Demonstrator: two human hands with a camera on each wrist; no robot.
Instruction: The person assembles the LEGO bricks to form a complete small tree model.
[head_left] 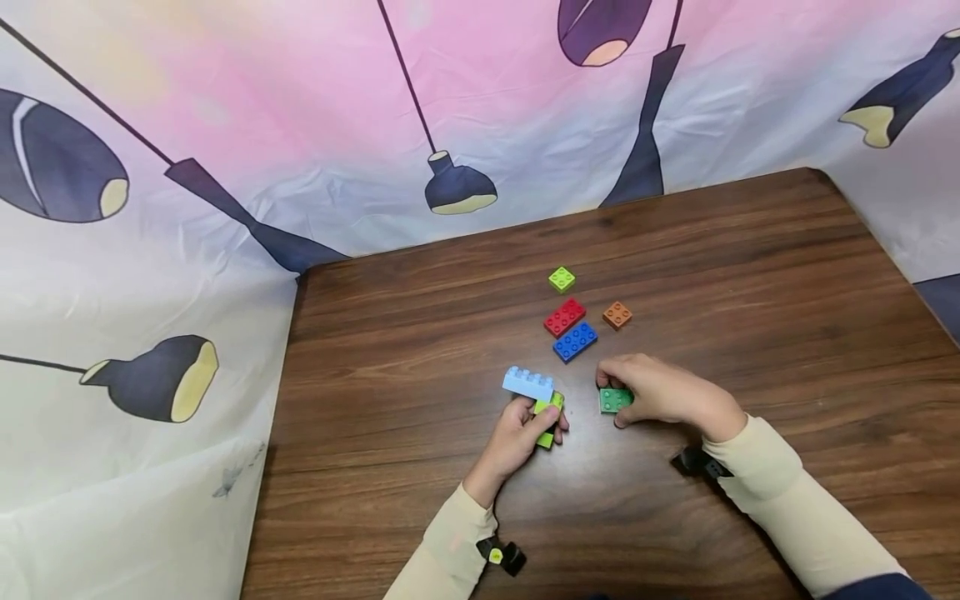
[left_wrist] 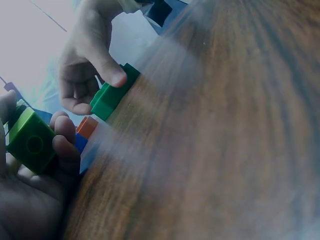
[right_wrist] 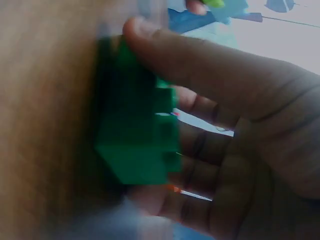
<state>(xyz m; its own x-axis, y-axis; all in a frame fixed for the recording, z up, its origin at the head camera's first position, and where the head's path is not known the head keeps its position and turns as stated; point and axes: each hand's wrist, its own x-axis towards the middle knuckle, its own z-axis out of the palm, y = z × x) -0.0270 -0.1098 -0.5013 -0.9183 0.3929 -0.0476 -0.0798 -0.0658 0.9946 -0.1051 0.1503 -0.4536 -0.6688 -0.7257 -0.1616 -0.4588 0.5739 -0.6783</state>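
Observation:
My left hand holds a small build of toy bricks, thumb pressed over it. A lime green brick shows at its lower end, something dark lies beside the thumb, and a light blue brick sits across the top, studs up. Fingers hide part of this build. To its right, my right hand pinches a green brick between thumb and fingers, low at the tabletop. In the right wrist view the green brick has its studs toward the palm. The two hands are apart.
Beyond the hands on the wooden table lie a blue brick, a red brick, an orange-brown brick and a small lime brick. A printed cloth hangs behind the table's far edge.

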